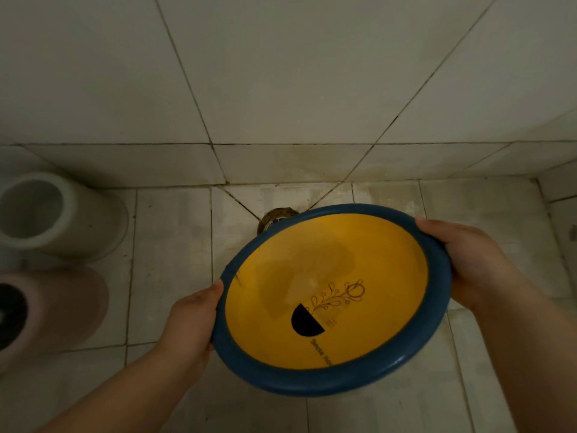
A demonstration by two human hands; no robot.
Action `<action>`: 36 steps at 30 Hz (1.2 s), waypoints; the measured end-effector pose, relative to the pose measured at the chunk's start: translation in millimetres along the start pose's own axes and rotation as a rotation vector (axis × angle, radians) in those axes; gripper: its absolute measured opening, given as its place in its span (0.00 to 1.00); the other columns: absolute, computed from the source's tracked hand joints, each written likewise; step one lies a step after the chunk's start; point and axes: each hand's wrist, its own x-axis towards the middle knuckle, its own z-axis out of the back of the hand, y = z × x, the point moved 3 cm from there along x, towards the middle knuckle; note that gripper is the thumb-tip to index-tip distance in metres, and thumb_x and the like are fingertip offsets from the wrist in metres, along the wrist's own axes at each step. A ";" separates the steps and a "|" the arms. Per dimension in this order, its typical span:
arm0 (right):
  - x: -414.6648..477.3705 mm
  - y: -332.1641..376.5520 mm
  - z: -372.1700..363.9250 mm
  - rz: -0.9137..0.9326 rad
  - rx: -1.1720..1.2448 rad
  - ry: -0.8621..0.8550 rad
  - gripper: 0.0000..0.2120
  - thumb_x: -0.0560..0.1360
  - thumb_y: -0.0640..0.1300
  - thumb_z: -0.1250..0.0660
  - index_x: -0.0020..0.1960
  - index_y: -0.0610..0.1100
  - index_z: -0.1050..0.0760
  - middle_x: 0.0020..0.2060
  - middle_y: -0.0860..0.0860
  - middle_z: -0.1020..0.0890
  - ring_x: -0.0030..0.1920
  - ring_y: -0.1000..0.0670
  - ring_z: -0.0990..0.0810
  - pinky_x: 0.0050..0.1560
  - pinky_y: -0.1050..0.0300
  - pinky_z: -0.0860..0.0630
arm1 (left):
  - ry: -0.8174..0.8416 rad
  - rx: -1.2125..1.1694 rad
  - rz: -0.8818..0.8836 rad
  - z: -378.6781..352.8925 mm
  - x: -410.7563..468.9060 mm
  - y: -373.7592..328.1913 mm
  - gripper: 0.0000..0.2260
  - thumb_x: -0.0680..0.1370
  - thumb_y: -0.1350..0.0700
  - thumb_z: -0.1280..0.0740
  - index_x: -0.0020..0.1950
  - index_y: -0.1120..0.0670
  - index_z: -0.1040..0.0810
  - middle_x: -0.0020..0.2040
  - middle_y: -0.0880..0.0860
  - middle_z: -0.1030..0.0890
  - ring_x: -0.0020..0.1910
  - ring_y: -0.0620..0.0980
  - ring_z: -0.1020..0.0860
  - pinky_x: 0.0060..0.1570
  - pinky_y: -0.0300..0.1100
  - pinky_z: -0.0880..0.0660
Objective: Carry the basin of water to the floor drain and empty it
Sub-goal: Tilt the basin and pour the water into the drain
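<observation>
Left hand: the left hand (190,320) has its grip clamped on the near-left part of the blue rim, thumb over the top edge and the other fingers hidden beneath.
Right hand: the right hand (465,260) is clamped on the far-right part of the rim, thumb on top in the same way.
Basin: the basin (331,295), yellow inside with a blue rim, hangs between both hands above the floor, its far edge tipped down. A shallow sheet of water seems to lie across the upper inside; how much is left I cannot tell.
Step in hand: judged from the tilt and position, carrying is done and pouring is at hand or under way.
Next move: likely raise the near edge further, keeping the far lip over the drain so water falls in and does not spread over the tiles.
Floor drain: the floor drain (274,215) sits just beyond the far rim, partly hidden by it, close to the tiled wall (281,73).
Around: a white container (56,214) and a pink one (53,310) lie at the left, well apart from the drain.
In the way: nothing lies between basin and drain.
</observation>
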 end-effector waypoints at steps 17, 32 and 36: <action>-1.7 5.4 -4.5 0.024 -0.019 0.013 0.09 0.76 0.43 0.39 0.45 0.41 0.22 0.41 0.44 0.16 0.40 0.47 0.17 0.38 0.53 0.25 | 0.001 -0.045 0.037 -0.4 2.1 -0.4 0.13 0.78 0.50 0.39 0.45 0.57 0.20 0.47 0.60 0.17 0.46 0.59 0.19 0.44 0.47 0.23; 0.9 9.1 -13.8 0.025 -0.072 -0.042 0.13 0.76 0.43 0.38 0.53 0.34 0.24 0.54 0.30 0.21 0.54 0.30 0.23 0.53 0.38 0.26 | 0.003 -0.068 0.086 1.8 8.3 2.2 0.14 0.78 0.52 0.38 0.52 0.60 0.20 0.48 0.60 0.17 0.46 0.59 0.20 0.44 0.47 0.24; 4.4 8.6 -15.8 0.028 -0.036 -0.015 0.08 0.76 0.43 0.39 0.48 0.40 0.23 0.47 0.41 0.18 0.46 0.43 0.19 0.44 0.49 0.24 | 0.010 -0.072 0.077 2.5 10.5 2.1 0.13 0.78 0.52 0.39 0.52 0.60 0.21 0.47 0.59 0.18 0.45 0.58 0.20 0.42 0.46 0.24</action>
